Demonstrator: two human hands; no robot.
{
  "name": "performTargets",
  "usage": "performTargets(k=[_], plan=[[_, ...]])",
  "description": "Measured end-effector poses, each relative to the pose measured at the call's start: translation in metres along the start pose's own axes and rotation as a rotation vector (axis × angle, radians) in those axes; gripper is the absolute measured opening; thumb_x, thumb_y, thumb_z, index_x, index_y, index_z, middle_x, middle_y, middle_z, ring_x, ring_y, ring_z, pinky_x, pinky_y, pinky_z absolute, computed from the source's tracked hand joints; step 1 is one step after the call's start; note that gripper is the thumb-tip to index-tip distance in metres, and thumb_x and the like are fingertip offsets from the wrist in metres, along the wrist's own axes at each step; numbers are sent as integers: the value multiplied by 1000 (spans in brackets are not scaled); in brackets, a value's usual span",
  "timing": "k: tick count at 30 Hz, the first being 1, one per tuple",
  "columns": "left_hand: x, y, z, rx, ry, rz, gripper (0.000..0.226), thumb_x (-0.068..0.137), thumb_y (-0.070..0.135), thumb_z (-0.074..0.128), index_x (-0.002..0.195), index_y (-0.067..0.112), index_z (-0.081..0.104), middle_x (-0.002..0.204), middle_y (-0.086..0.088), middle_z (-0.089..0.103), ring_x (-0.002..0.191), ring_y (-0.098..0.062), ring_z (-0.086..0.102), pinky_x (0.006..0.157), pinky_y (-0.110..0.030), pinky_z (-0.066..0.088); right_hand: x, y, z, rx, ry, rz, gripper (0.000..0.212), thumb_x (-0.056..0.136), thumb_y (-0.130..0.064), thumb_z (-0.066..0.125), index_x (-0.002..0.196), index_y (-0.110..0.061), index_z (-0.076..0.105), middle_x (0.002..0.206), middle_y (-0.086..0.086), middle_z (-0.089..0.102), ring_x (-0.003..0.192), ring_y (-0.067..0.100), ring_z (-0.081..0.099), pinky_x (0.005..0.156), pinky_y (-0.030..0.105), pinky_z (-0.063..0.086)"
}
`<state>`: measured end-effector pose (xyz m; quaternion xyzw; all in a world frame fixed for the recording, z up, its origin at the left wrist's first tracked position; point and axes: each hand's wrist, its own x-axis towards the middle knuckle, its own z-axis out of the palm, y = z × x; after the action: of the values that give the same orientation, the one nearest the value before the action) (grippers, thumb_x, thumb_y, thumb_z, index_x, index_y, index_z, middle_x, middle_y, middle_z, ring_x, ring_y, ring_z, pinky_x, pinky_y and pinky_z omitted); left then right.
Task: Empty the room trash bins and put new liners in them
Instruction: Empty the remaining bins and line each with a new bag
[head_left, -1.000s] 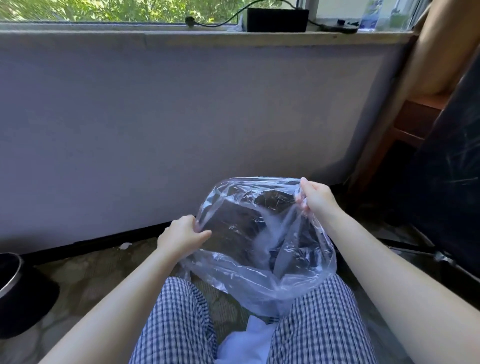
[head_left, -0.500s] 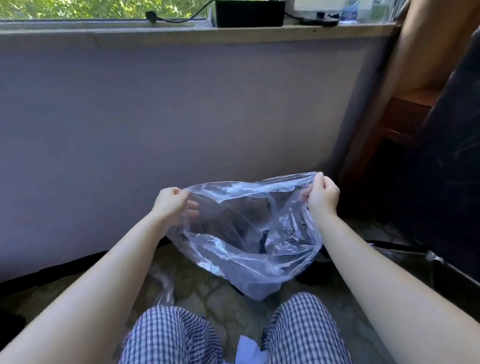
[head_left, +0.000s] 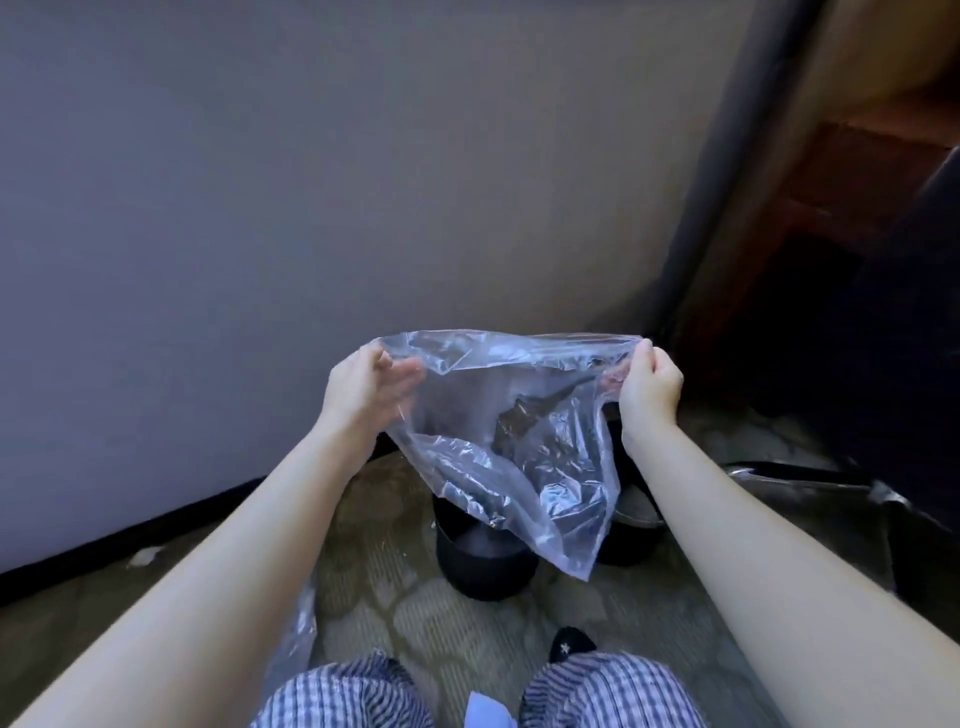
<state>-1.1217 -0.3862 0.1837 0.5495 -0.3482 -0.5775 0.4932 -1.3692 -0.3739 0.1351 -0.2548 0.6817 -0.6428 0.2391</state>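
A clear plastic liner (head_left: 519, 447) hangs spread in the air in front of me, its mouth stretched wide between both hands. My left hand (head_left: 363, 389) holds the left edge of the mouth, fingers reaching inside the film. My right hand (head_left: 649, 389) grips the right edge in a fist. Under the hanging liner stands a small black bin (head_left: 483, 564) on the carpet. A second dark bin (head_left: 631, 525) sits just right of it, partly hidden behind the liner.
A grey wall (head_left: 311, 208) with a black skirting runs close behind the bins. Dark wooden furniture (head_left: 857, 208) fills the right corner. Another piece of clear plastic (head_left: 296, 639) lies on the patterned carpet by my left knee. My checked trouser legs fill the bottom edge.
Both hands have pulled further apart and stretched the liner's mouth flat and wide. The view has tilted down, so the window sill is gone and the black bins show beneath the liner.
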Motion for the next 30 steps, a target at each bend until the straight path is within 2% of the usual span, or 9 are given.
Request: performTargets(k=[5, 10, 13, 14, 18, 23, 25, 28, 30], plan=[[42, -48, 7, -48, 13, -83, 24, 92, 5, 31, 72, 15, 40, 96, -10, 68, 86, -21, 67, 74, -35, 49, 15, 54, 19, -51, -41, 124, 41, 100, -22, 37, 60, -14, 35, 60, 5, 42, 61, 19, 41, 62, 28, 35], [77, -84, 10, -7, 62, -144, 24, 95, 7, 29, 76, 14, 42, 104, -14, 66, 85, -20, 67, 72, -34, 48, 28, 92, 27, -145, -97, 200, 39, 101, -21, 37, 63, -12, 37, 62, 2, 41, 61, 16, 39, 57, 27, 32], [95, -103, 9, 41, 105, -174, 23, 98, 10, 28, 99, 10, 51, 113, -17, 65, 91, -22, 66, 70, -32, 48, 35, 111, 30, -205, -208, 285, 36, 100, -18, 39, 65, -12, 44, 67, 10, 49, 65, 22, 47, 63, 31, 43], [102, -110, 8, 52, 118, -180, 22, 99, 11, 28, 101, 12, 49, 113, -16, 65, 91, -21, 66, 70, -32, 49, 37, 118, 32, -228, -248, 316, 34, 99, -17, 39, 67, -11, 47, 69, 12, 51, 67, 23, 50, 65, 33, 47], [126, -133, 7, 87, 172, -209, 19, 102, 16, 30, 103, 12, 49, 108, -12, 66, 90, -19, 66, 73, -32, 50, 43, 142, 37, -275, -340, 394, 26, 98, -10, 39, 74, -10, 50, 69, 6, 54, 67, 19, 55, 64, 27, 48], [141, -165, 4, 196, 234, -238, 16, 100, 15, 37, 85, 19, 43, 111, -12, 61, 99, -22, 63, 69, -30, 50, 49, 172, 42, -322, -422, 454, 19, 94, -6, 44, 76, -10, 48, 71, 7, 55, 66, 18, 56, 60, 28, 46], [146, -179, 0, 260, 226, -233, 10, 97, 15, 39, 92, 14, 47, 111, -16, 61, 98, -26, 64, 69, -34, 52, 49, 187, 45, -342, -460, 474, 18, 92, -7, 47, 75, -12, 47, 71, 8, 56, 68, 20, 55, 61, 29, 47], [146, -204, -4, 363, 160, -202, 22, 95, 13, 41, 112, 5, 52, 107, -16, 63, 91, -25, 63, 68, -33, 51, 46, 210, 49, -371, -506, 480, 6, 91, -9, 54, 87, -13, 53, 73, 8, 58, 73, 22, 56, 73, 38, 49], [140, -215, -2, 387, 103, -196, 19, 97, 13, 39, 106, 12, 55, 99, -10, 62, 89, -23, 61, 68, -32, 49, 39, 221, 51, -350, -556, 489, 10, 92, -12, 57, 101, -15, 56, 80, 6, 59, 73, 18, 57, 71, 32, 48]])
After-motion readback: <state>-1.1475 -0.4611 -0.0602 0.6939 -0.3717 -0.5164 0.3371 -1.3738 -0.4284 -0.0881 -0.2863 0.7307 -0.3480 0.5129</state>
